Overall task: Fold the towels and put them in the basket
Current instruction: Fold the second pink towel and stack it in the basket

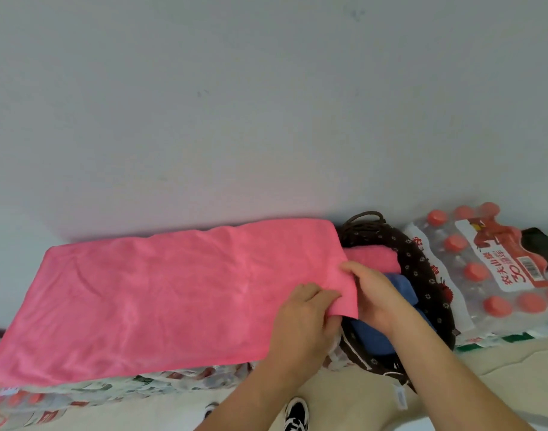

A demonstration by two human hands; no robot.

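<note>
the left hand (300, 318) is just left of the basket (422, 269). its fingers are curled and pinch the near right corner of the big pink towel (160, 290). the right hand (375, 300) is over the basket's opening and grips the same corner from the other side, with the thumb on top of the cloth and the other fingers hidden under it. the two hands are close together, with only the lifted flap between them. the rest of this towel lies spread flat to the left of the basket, on a pack of bottles (111, 390) of which only the near edge shows. inside the basket a folded pink towel (372, 259) lies at the far side and a blue towel (372, 337) nearer, partly covered by the right wrist. the right forearm hides part of the basket's near rim. right of the basket lies a second pack with red caps (490, 275), cut off by the frame edge. the dark thing (540, 244) on it is perhaps a bag.
</note>
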